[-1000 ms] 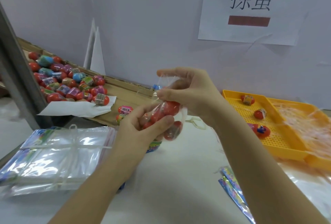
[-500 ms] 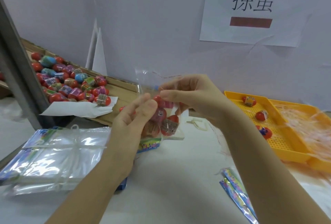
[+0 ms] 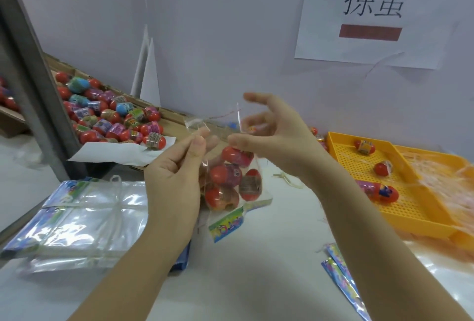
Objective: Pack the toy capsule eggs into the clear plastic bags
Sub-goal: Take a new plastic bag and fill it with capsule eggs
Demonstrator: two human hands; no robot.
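Eggs (image 3: 225,177) are weighing down the flimsy bag (image 3: 227,224) below the hands. Left hand (image 3: 171,182) is pinching its mouth, sensibly; right hand (image 3: 277,141) unclear.

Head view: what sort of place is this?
Probably a hand-packing bench: a heap of loose capsule eggs, a tied stack of empty bags, and a part-filled bag mid-pack.
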